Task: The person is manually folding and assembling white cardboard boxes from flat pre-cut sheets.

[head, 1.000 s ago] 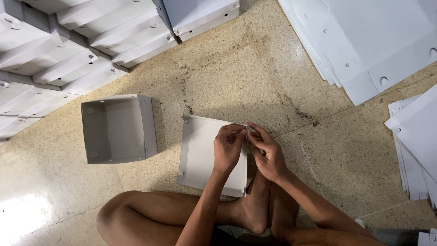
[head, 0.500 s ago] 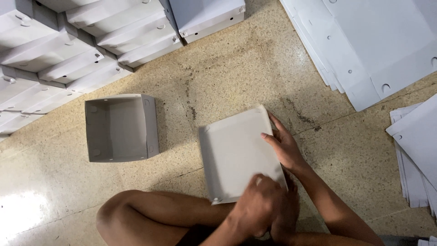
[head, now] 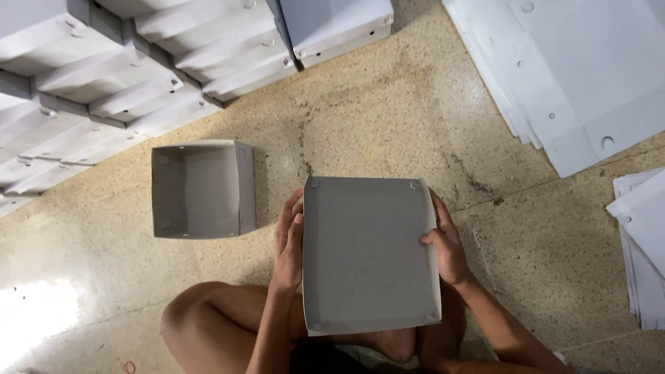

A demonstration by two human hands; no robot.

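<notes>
Item, nearest: shallow grey cardboard tray with low folded walls [head: 367,253], rectangular, open side up, plain matt inside, a small round fastener at each of its four corners. Held level above the seated person's crossed legs, between both hands. Left hand [head: 289,239] clasps the left wall, fingers curled along its edge; right hand [head: 445,246] clasps the right wall, thumb over the rim.

Item, just left of the tray and apart from it: deeper grey cardboard box, open-topped [head: 202,189], standing on the speckled beige stone floor [head: 388,118].

Item, far left and top: rows of stacked finished grey boxes [head: 138,62], packed close.

Item, far right: overlapping flat white cardboard sheets with punched holes [head: 589,76]; a second pile [head: 641,242] at the right edge.
</notes>
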